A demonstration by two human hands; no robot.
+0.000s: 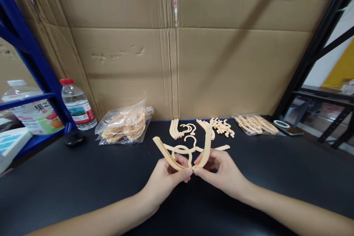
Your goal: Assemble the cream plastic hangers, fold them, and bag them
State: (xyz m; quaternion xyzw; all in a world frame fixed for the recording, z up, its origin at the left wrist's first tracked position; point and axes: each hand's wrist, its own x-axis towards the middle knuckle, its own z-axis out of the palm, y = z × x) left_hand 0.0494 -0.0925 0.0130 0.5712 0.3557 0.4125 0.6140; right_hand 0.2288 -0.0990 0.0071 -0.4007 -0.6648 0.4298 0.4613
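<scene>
Head view: far left, large jug, white cap, on blue rack. Water bottle, red cap, on the black table; small black object just in front. Next, clear bag of cream parts. Left hand: thumb and fingers pinched on the left half of the held hanger, near its centre. Held hanger sits between the hands, both arms angled up in a V, hook between them. Behind it: loose hanger arms, loose hooks, another hanger lying on the table. Right hand: thumb and fingers clamped on the right half, close to centre. Behind, pile of small hooked parts. Then flat bag of parts, white ring, phone.
</scene>
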